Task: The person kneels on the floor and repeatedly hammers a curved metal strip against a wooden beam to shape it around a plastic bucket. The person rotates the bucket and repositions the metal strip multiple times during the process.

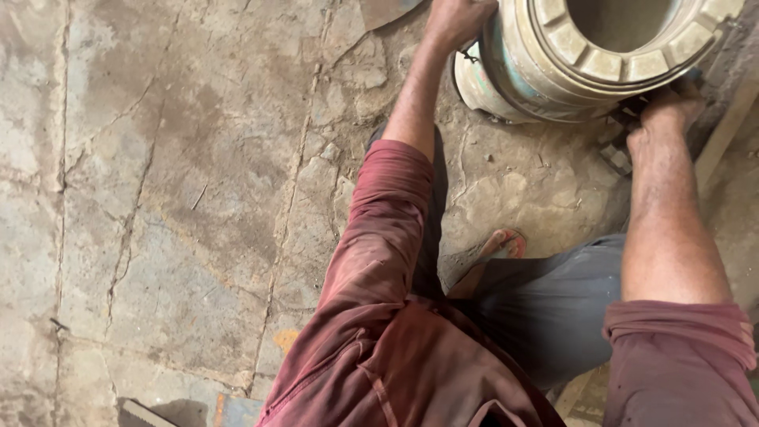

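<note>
While the view looks straight down, a red shirt (pixel 411 364) with rolled sleeves is seen nearest, filling the near middle and right. Grey trousers (pixel 545 308) are seen just beyond it, and a foot in a sandal (pixel 502 245) is set on the floor between the two arms. A cracked, stained concrete floor (pixel 174 198) is spread over the whole left side. A dark flat piece (pixel 142 413) is cut off at the near left edge, with a bluish scrap (pixel 237 411) beside it.

Both forearms are stretched toward the far side. The right hand (pixel 664 119) is laid at the near right foot of a big metal ring (pixel 585 55), where the ring meets the floor; its fingers are tucked under or behind the rim, so whether they are clamped on anything cannot be told. Small dark blocks (pixel 617 154) are seen on the floor just left of that hand. The left hand (pixel 458 20) is pressed on the ring's far left side, fingers curled against the wall; a closed grip cannot be confirmed.

The ring is placed at the far right, tilted on the floor, with a brassy segmented rim, a greenish band and a hollow centre. A wooden strip (pixel 727 126) is leant along the far right edge.
</note>
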